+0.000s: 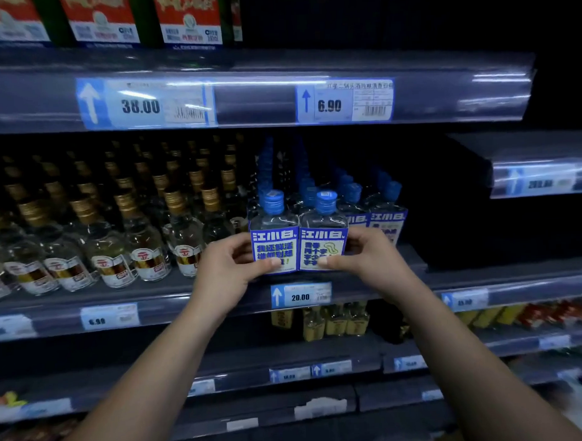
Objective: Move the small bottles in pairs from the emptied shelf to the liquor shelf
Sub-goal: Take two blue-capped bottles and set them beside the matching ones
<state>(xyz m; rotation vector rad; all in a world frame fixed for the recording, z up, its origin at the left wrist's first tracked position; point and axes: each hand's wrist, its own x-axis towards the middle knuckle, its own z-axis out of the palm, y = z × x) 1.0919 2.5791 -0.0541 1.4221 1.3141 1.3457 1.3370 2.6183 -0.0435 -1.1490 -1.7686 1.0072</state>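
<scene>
Two small clear bottles with blue caps and blue labels stand side by side at the front edge of the liquor shelf (384, 279). My left hand (230, 267) grips the left small bottle (273, 232), thumb on its label. My right hand (366, 254) grips the right small bottle (323, 234) the same way. Behind them stand rows of the same blue-capped bottles (386, 203), running back into the dark.
Gold-capped clear liquor bottles (145, 245) fill the shelf to the left. A 20.00 price tag (300, 296) sits just below my hands. The shelf above carries red boxes (187, 19). A dark bare shelf (528, 152) juts out at right. Yellow bottles (336, 321) stand on the shelf below.
</scene>
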